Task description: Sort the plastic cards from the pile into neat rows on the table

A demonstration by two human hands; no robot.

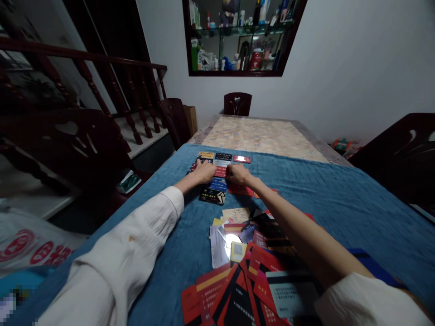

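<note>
Laid out on the blue cloth (183, 217) are several plastic cards in close rows. My left hand (204, 173) rests over the left part of these rows, its fingers apart and its thumb side at the left edge of a red card (221, 171). At that card's right edge, my right hand (238, 174) is closed with curled fingers touching it. Nearer me lie a blue card (217, 184) and a black VIP card (212, 196). Behind the hands are a yellow card (205, 155), a black card (223, 156) and a shiny red card (241, 159). My hands hide some cards.
A loose heap of overlapping cards (234, 294) covers the near cloth, partly under my right forearm. Beyond the cloth shows the patterned tabletop (254, 131). Dark wooden chairs (238, 104) surround the table. A white plastic bag (30, 240) is at the left.
</note>
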